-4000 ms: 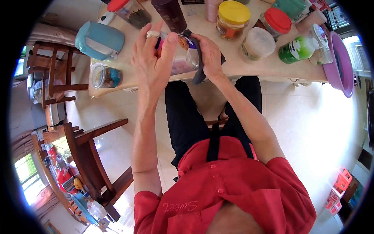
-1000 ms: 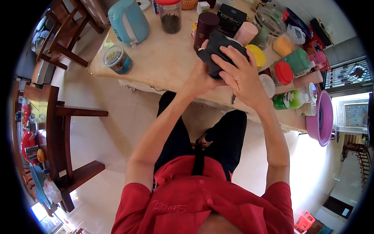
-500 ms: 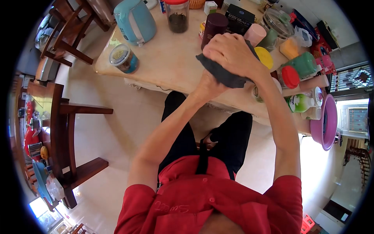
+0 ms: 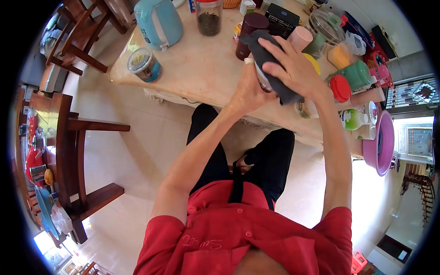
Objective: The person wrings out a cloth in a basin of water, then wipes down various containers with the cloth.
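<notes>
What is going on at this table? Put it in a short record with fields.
Left hand: the left hand grips a partly covered container
Right hand: the right hand lies spread on a dark cloth against the container
Behind the cloth: a dark purple cup
Left side of table: a blue kettle and a small lidded tub
Right edge: a purple basin
Container's contents: cannot be told
</notes>
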